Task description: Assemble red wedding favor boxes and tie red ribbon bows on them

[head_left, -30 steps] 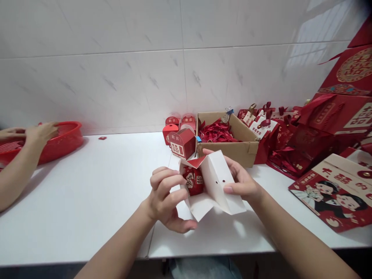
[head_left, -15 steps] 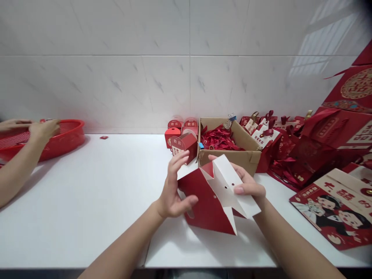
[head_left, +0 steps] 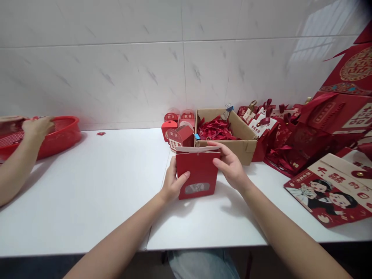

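Observation:
A red paper gift box (head_left: 197, 170) stands upright on the white table in front of me, a small oval window low on its face. Its white-lined top flaps are folded together along the upper edge. My left hand (head_left: 174, 180) is closed on the box's left side, thumb across the front. At the upper right corner my right hand (head_left: 231, 164) pinches the top edge, fingers behind and thumb in front. The back of the box is hidden from me.
Behind the box, a cardboard carton (head_left: 241, 149) holds red ribbons (head_left: 217, 130). Several small red boxes (head_left: 178, 135) stand left of it. Gift bags (head_left: 263, 124) and a printed box (head_left: 328, 190) lie right. At far left, a co-worker's hand (head_left: 37, 126) is over a red basket (head_left: 64, 137).
The gift box has turned upright with its windowed face toward me, and its spread flaps have come together. My left hand has closed on its side; my right hand has shifted to the top corner.

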Demonstrator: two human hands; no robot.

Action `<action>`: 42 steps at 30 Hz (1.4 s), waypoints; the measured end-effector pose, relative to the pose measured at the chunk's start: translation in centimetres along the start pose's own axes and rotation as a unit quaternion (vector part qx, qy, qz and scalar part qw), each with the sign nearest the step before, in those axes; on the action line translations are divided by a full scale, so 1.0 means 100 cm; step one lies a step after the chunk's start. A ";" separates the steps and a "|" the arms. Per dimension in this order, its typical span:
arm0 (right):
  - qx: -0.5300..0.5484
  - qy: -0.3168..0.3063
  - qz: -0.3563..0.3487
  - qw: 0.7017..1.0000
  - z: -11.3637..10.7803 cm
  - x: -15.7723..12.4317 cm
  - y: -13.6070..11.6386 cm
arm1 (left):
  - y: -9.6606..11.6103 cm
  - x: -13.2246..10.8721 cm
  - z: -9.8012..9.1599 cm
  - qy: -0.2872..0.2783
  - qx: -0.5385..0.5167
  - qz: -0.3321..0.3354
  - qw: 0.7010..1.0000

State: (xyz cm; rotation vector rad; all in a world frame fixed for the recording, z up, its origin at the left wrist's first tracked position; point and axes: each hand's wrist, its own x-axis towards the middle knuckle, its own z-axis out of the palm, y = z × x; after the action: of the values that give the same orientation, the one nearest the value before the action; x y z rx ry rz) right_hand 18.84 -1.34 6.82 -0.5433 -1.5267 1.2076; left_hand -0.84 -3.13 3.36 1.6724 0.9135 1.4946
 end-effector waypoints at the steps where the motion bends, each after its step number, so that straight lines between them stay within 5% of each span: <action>1: -0.008 0.012 -0.004 1.000 0.001 0.000 0.002 | 0.001 0.000 0.002 -0.006 -0.022 0.013 1.000; 9: -0.042 0.050 -0.031 0.997 0.005 -0.003 0.005 | 0.027 0.015 -0.002 0.051 0.001 0.095 0.994; 13: -0.092 0.041 -0.075 0.992 0.000 -0.005 0.008 | 0.021 0.013 -0.010 0.021 0.023 0.135 0.990; 16: -0.092 0.012 -0.090 0.992 -0.002 -0.008 0.012 | 0.019 0.010 -0.013 -0.015 -0.029 0.100 0.994; 20: -0.036 -0.015 -0.109 0.993 0.002 -0.011 0.012 | 0.026 0.009 -0.006 0.028 -0.032 0.033 0.999; 24: -0.087 0.051 -0.121 0.988 -0.003 0.002 -0.004 | 0.034 0.007 0.001 0.052 -0.048 -0.014 0.997; 27: -0.258 0.120 -0.136 0.949 -0.022 0.025 -0.021 | 0.037 0.007 -0.002 0.033 -0.043 -0.047 0.997; 30: -0.518 0.034 -0.054 0.853 -0.039 0.039 -0.028 | 0.037 0.010 -0.008 0.014 -0.065 -0.072 0.995; 33: -0.633 -0.028 -0.023 0.773 -0.039 0.031 -0.022 | 0.038 0.013 -0.013 0.002 -0.105 -0.077 0.991; 37: -0.655 0.007 -0.038 0.754 -0.025 0.000 -0.009 | 0.037 0.013 -0.012 -0.033 -0.144 -0.092 0.985; 42: -0.642 -0.002 -0.037 0.766 -0.019 -0.025 -0.002 | 0.030 0.012 -0.013 -0.083 -0.159 -0.111 0.978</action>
State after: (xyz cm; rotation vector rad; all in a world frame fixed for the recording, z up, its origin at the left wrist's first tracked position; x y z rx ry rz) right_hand 21.41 -2.73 5.72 -1.3166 -2.2119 -0.1131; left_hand -1.87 -3.56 6.60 1.3895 0.7036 1.2545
